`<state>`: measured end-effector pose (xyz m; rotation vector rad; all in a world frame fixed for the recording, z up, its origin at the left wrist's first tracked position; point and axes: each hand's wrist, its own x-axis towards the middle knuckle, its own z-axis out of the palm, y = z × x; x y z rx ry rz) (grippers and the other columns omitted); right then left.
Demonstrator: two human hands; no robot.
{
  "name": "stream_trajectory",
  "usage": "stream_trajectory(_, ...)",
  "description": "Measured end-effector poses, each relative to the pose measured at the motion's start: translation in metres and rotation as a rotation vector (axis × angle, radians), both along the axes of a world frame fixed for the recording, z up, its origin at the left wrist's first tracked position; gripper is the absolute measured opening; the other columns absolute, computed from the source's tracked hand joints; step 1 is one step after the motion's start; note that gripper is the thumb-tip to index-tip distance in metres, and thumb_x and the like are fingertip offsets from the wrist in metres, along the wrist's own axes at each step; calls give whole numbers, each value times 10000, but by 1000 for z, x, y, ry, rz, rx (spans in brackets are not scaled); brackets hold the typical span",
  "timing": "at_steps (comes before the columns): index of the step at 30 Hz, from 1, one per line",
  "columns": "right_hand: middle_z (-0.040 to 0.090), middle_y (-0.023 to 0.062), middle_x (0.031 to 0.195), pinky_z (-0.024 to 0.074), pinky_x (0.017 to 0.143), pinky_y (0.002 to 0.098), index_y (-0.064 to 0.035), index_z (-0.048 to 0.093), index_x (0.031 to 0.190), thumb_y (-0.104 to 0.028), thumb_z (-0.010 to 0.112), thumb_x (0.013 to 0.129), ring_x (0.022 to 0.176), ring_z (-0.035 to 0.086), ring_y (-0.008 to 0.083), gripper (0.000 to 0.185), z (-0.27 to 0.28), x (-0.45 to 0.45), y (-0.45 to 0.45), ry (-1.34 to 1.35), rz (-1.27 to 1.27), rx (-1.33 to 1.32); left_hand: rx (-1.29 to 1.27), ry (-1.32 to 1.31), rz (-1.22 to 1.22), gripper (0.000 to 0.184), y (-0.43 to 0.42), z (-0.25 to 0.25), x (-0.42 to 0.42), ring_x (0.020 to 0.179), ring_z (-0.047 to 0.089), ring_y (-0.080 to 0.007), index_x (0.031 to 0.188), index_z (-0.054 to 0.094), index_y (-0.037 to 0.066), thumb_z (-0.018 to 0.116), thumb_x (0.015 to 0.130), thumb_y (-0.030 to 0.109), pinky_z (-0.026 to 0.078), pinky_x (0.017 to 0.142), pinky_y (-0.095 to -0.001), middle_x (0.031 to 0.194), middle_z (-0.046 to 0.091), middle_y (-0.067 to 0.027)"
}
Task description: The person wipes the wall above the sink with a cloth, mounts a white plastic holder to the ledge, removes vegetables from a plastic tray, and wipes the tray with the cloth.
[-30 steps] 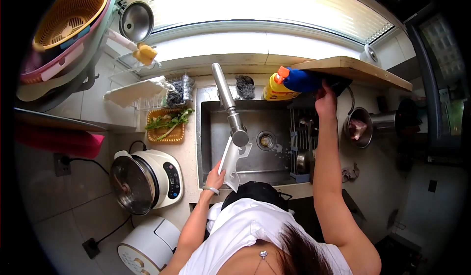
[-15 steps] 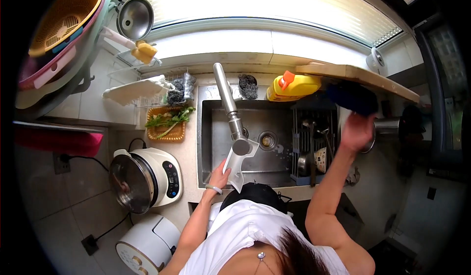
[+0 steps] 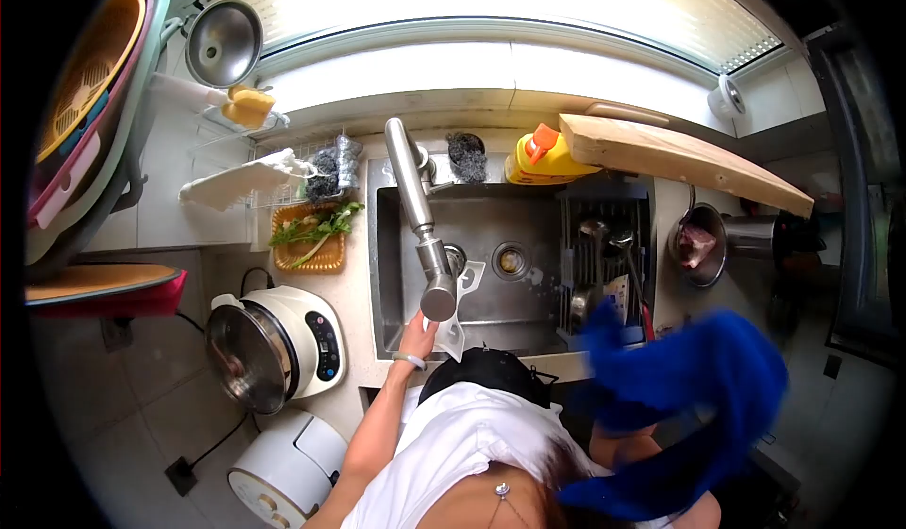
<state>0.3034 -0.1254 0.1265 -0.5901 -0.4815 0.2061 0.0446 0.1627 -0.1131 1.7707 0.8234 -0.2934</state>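
My left hand (image 3: pixel 416 334) is closed on a white plastic piece with cut-outs (image 3: pixel 457 326), held over the near left part of the sink (image 3: pixel 491 317), just below the faucet head (image 3: pixel 438 301). A blue cloth (image 3: pixel 717 378), blurred by motion, hangs spread out at the lower right, in front of my right arm. My right hand (image 3: pixel 628 442) shows only in part behind the cloth, its fingers mostly hidden. A yellow bottle with an orange cap (image 3: pixel 547 159) stands behind the sink.
A wooden board (image 3: pixel 679 156) lies behind the sink at the right. A grey rack (image 3: pixel 604 236) with utensils sits in the sink's right side. Left are a basket of greens (image 3: pixel 316 236) and a cooker (image 3: pixel 283 340). At the right is a metal bowl with meat (image 3: pixel 698 246).
The blue cloth has come from beneath the wooden board toward my body, and my right arm has drawn back with it. My left hand still holds the white piece. The view has shifted slightly.
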Motion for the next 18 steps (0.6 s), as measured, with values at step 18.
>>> stream_trajectory(18,609,126,1038,432,948,387,-78,579,1125,-249,550,899,1041,578,317,285,33,88,44,552,-90,485,9,-3,54,474,16,-15,-26,1135,614,-408,1364,500,22,587,927,182,478,949,-420,1200,641,-258)
